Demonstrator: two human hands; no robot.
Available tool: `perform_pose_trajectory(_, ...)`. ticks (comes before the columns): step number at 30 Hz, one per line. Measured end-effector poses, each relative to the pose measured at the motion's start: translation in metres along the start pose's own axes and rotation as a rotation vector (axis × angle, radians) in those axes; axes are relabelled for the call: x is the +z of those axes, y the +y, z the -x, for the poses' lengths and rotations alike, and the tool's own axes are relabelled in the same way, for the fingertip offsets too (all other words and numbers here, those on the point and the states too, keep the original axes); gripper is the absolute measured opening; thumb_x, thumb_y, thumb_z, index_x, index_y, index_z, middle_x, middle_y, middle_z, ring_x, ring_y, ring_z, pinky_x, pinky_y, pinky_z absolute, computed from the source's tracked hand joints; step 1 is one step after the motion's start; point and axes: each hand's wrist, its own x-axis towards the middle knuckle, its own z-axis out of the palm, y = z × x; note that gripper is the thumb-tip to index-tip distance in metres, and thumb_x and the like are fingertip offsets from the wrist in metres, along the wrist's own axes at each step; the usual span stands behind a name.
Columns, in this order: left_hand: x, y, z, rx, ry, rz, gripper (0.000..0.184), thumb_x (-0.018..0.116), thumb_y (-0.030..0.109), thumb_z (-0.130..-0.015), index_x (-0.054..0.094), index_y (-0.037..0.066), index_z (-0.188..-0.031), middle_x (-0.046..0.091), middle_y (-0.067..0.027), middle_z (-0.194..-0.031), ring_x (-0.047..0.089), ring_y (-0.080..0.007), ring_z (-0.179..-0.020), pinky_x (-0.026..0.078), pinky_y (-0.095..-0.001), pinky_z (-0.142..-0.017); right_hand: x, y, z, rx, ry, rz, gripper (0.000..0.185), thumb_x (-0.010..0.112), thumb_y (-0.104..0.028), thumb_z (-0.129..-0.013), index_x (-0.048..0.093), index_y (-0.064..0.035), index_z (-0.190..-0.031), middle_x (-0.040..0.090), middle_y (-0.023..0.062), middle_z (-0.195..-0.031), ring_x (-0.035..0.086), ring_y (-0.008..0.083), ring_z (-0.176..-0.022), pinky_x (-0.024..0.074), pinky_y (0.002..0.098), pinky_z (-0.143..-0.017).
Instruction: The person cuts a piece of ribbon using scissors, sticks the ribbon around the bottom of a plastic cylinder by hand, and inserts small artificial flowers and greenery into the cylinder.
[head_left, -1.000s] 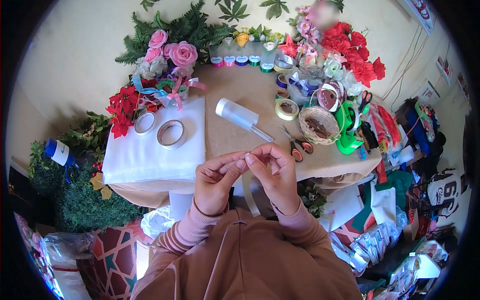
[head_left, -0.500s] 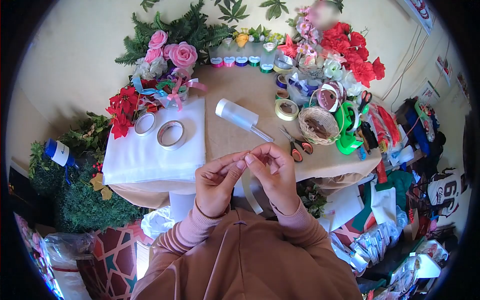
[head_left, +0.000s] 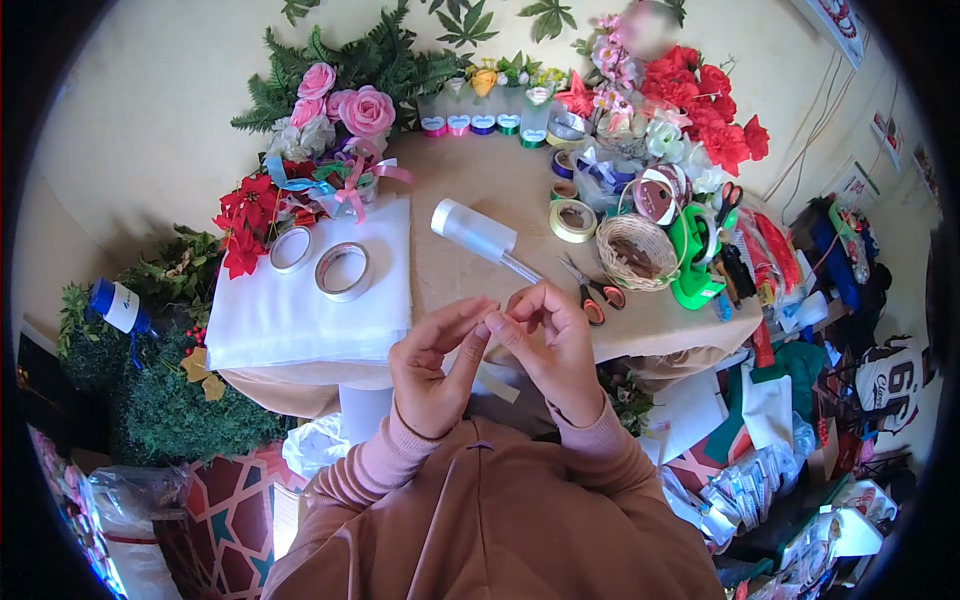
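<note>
In front of my chest, both hands meet with fingertips pinched together. My left hand (head_left: 432, 362) and my right hand (head_left: 550, 345) close on the upper end of a pale ribbon strip (head_left: 497, 384). Its lower part hangs below the fingers, and the gripped end is mostly hidden. Beyond the hands, a frosted plastic cylinder (head_left: 472, 230) with a white band lies on the brown tablecloth, a thin rod (head_left: 523, 269) beside its lower end. Orange-and-black scissors (head_left: 604, 292) lie to the right of my right hand.
White sheets (head_left: 300, 330) at left carry two tape rolls (head_left: 342, 271). At right stand a wicker basket (head_left: 637, 252), a green tape dispenser (head_left: 698, 262) and a cream ribbon roll (head_left: 573, 219). Artificial flowers (head_left: 365, 108) and several small decorated cylinders (head_left: 483, 115) line the back.
The hanging ribbon shows less of its length below my hands and has shifted. My fingers have moved slightly, the right-hand fingers rising a little, while both hands stay pinched together.
</note>
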Motion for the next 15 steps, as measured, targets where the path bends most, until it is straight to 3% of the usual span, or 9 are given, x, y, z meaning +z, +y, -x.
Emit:
perform_pose_trajectory(5, -0.001, 0.004, -0.002, -0.065, -0.014, 0.098, 0.038, 0.054, -0.007, -0.083, 0.038, 0.000, -0.117, 0.063, -0.0172, -0.097, 0.060, -0.0180, -0.094, 0.047, -0.0266, -0.084, -0.005, -0.009, -0.007, -0.102, 0.034, 0.042, 0.023, 0.073, -0.020, -0.073, 0.059, -0.0062, -0.087, 0.055, -0.0020, -0.074, 0.047, 0.0066, -0.073, 0.0345, 0.0221, -0.064)
perform_pose_trajectory(7, -0.003, 0.004, -0.002, -0.089, -0.028, 0.098, 0.040, 0.054, -0.007, -0.083, 0.035, 0.001, -0.118, 0.064, -0.0161, -0.096, 0.061, -0.0175, -0.092, 0.047, -0.0262, -0.083, -0.012, -0.014, -0.009, -0.144, -0.135, 0.211, 0.020, 0.072, -0.016, -0.072, 0.061, -0.0052, -0.085, 0.056, -0.0007, -0.075, 0.049, 0.0093, -0.079, 0.0358, 0.0243, -0.067)
perform_pose_trajectory(13, -0.006, 0.005, -0.003, -0.070, -0.104, -0.107, 0.032, 0.060, -0.001, -0.082, 0.046, 0.000, -0.111, 0.065, -0.0119, -0.091, 0.062, -0.0132, -0.085, 0.047, -0.0225, -0.073, -0.010, -0.013, -0.004, -0.144, -0.089, 0.134, 0.006, 0.067, -0.008, -0.075, 0.064, -0.0032, -0.076, 0.061, 0.0035, -0.076, 0.053, 0.0142, -0.076, 0.0390, 0.0268, -0.072)
perform_pose_trajectory(15, -0.008, 0.005, -0.005, -0.026, -0.115, -0.291, 0.021, 0.062, 0.004, -0.082, 0.056, -0.001, -0.102, 0.066, -0.0096, -0.086, 0.061, -0.0106, -0.082, 0.046, -0.0198, -0.064, -0.008, -0.012, -0.004, -0.147, -0.088, 0.133, 0.005, 0.067, -0.007, -0.075, 0.064, -0.0029, -0.076, 0.061, 0.0041, -0.075, 0.054, 0.0149, -0.075, 0.0395, 0.0273, -0.073)
